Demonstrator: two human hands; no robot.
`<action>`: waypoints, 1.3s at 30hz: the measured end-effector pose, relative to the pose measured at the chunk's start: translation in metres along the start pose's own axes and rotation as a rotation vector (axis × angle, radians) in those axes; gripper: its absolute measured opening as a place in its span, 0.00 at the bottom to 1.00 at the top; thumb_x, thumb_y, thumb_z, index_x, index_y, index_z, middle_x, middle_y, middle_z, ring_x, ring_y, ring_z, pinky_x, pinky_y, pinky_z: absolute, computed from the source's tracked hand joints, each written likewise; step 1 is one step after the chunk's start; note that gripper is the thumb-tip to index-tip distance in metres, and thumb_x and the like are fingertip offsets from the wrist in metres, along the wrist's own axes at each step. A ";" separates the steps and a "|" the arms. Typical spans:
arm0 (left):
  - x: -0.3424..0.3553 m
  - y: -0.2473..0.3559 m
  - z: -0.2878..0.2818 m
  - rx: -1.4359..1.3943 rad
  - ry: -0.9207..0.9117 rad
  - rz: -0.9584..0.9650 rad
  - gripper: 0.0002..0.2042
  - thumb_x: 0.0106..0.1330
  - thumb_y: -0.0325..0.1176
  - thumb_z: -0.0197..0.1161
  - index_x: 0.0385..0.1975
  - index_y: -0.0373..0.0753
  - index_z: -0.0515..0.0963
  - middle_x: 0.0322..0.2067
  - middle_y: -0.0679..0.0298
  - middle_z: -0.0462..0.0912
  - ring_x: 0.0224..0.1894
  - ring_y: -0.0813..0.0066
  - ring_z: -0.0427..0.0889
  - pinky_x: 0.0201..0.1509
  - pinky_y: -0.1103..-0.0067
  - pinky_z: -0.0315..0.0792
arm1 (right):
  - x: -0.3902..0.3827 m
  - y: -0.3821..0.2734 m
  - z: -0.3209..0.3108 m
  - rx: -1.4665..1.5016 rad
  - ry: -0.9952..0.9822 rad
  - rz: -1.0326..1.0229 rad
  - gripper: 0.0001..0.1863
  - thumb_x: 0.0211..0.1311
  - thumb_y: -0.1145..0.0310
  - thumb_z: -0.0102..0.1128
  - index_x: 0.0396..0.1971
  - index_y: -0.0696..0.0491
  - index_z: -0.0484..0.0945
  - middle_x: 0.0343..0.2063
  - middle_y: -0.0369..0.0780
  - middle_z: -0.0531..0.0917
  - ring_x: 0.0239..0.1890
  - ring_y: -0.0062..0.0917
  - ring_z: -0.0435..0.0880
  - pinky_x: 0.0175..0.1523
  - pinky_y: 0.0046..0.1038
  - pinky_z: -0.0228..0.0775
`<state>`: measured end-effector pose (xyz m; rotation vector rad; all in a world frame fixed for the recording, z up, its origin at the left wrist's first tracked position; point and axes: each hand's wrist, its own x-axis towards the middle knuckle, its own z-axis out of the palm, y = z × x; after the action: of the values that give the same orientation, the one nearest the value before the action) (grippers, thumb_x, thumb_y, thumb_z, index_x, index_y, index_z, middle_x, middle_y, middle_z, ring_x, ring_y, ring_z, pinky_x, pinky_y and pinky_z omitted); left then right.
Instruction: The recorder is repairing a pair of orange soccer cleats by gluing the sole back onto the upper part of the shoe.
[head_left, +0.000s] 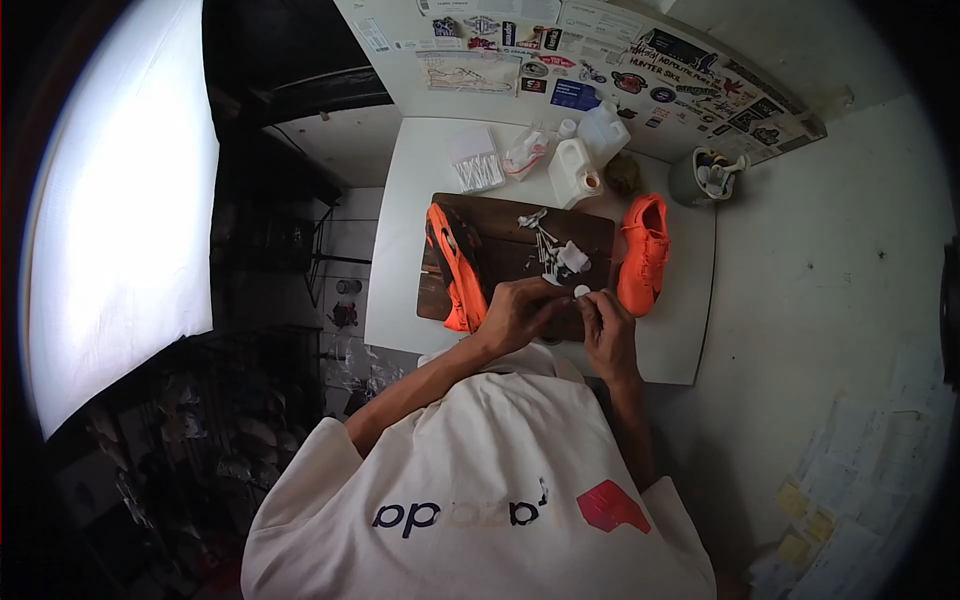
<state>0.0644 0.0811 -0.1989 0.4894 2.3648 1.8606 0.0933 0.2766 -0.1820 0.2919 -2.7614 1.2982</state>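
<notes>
1. White disc (582,292) — I see the right hand (609,328) pinching it over the wooden board (588,226)
2. Left hand (517,314) curled beside it; I cannot tell its grip
3. Orange shoe (463,290) on the board — another orange shoe (643,262) on the desk (395,225)

orange shoes (643,262), brown board (508,255), white disc (582,291)

White table (399,225) under brown board (510,258), 1 orange shoe (645,255), 2 plastic jugs (570,168)
</notes>
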 end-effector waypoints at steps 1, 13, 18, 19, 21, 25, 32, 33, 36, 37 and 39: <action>0.000 0.000 0.001 0.000 -0.002 0.000 0.07 0.68 0.29 0.69 0.42 0.34 0.86 0.35 0.56 0.88 0.36 0.66 0.89 0.42 0.74 0.81 | 0.000 0.000 -0.001 0.001 0.001 0.001 0.06 0.73 0.73 0.61 0.42 0.60 0.78 0.33 0.45 0.80 0.33 0.40 0.84 0.37 0.36 0.74; 0.008 -0.002 0.002 -0.089 -0.006 -0.087 0.10 0.68 0.31 0.69 0.46 0.35 0.87 0.36 0.55 0.88 0.35 0.68 0.87 0.41 0.74 0.79 | 0.005 0.007 -0.004 0.149 0.022 0.065 0.08 0.73 0.70 0.63 0.39 0.60 0.79 0.31 0.43 0.80 0.33 0.32 0.83 0.37 0.32 0.73; 0.029 0.010 -0.009 -0.036 0.107 -0.018 0.11 0.67 0.32 0.71 0.45 0.36 0.87 0.37 0.56 0.86 0.34 0.66 0.85 0.41 0.72 0.79 | 0.014 0.015 -0.009 0.240 0.085 0.122 0.07 0.73 0.70 0.63 0.39 0.60 0.79 0.29 0.41 0.81 0.30 0.27 0.81 0.36 0.28 0.71; 0.035 0.001 -0.013 -0.040 0.108 -0.012 0.11 0.67 0.32 0.71 0.45 0.36 0.87 0.37 0.56 0.86 0.34 0.66 0.85 0.41 0.72 0.79 | 0.018 0.016 -0.012 0.234 0.088 0.118 0.07 0.73 0.70 0.63 0.39 0.60 0.79 0.29 0.41 0.81 0.30 0.27 0.81 0.36 0.28 0.71; 0.054 -0.027 -0.020 0.166 0.094 0.065 0.10 0.65 0.34 0.73 0.41 0.35 0.88 0.33 0.56 0.84 0.32 0.64 0.84 0.40 0.71 0.78 | 0.025 0.020 -0.016 0.331 0.141 0.162 0.05 0.73 0.72 0.63 0.40 0.59 0.80 0.30 0.38 0.81 0.30 0.23 0.81 0.36 0.26 0.71; 0.118 -0.049 -0.030 0.408 -0.016 -0.164 0.15 0.61 0.43 0.77 0.32 0.34 0.88 0.28 0.59 0.82 0.29 0.63 0.84 0.36 0.68 0.77 | 0.042 0.043 -0.019 0.258 0.264 0.141 0.05 0.72 0.74 0.63 0.43 0.58 0.81 0.33 0.37 0.83 0.31 0.20 0.81 0.37 0.23 0.71; 0.208 -0.094 0.000 0.722 -0.095 -0.002 0.65 0.41 0.53 0.84 0.78 0.42 0.46 0.68 0.44 0.61 0.68 0.41 0.67 0.64 0.52 0.71 | 0.107 0.053 -0.023 0.152 0.327 0.088 0.09 0.69 0.83 0.61 0.47 0.61 0.82 0.38 0.40 0.84 0.35 0.22 0.87 0.43 0.25 0.82; 0.215 -0.100 0.007 0.831 -0.114 -0.011 0.66 0.41 0.52 0.85 0.78 0.41 0.47 0.69 0.44 0.61 0.69 0.42 0.66 0.65 0.51 0.71 | 0.114 0.057 -0.020 0.183 0.316 0.146 0.09 0.68 0.84 0.61 0.46 0.62 0.82 0.37 0.41 0.85 0.35 0.23 0.88 0.44 0.26 0.83; 0.220 -0.116 0.019 0.788 -0.089 -0.040 0.66 0.40 0.52 0.84 0.78 0.38 0.47 0.71 0.46 0.59 0.73 0.43 0.61 0.69 0.48 0.66 | 0.133 0.067 -0.010 0.171 0.304 0.171 0.07 0.68 0.81 0.62 0.44 0.61 0.82 0.37 0.44 0.86 0.34 0.25 0.89 0.40 0.27 0.82; 0.221 -0.120 0.022 0.768 -0.061 -0.038 0.65 0.40 0.52 0.84 0.78 0.38 0.47 0.71 0.47 0.59 0.74 0.44 0.60 0.69 0.48 0.65 | 0.137 0.074 -0.008 0.166 0.306 0.173 0.07 0.68 0.81 0.62 0.44 0.61 0.82 0.37 0.44 0.86 0.34 0.25 0.89 0.40 0.27 0.82; 0.221 -0.121 0.026 0.741 -0.054 -0.034 0.64 0.41 0.51 0.84 0.77 0.38 0.49 0.71 0.48 0.59 0.74 0.44 0.60 0.69 0.48 0.64 | 0.141 0.086 -0.003 0.074 0.255 0.233 0.06 0.69 0.77 0.63 0.43 0.60 0.82 0.36 0.46 0.87 0.34 0.31 0.89 0.37 0.30 0.80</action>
<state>-0.1606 0.1476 -0.2946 0.5268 2.9368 0.8785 -0.0627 0.3132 -0.2236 -0.1861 -2.5934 1.3791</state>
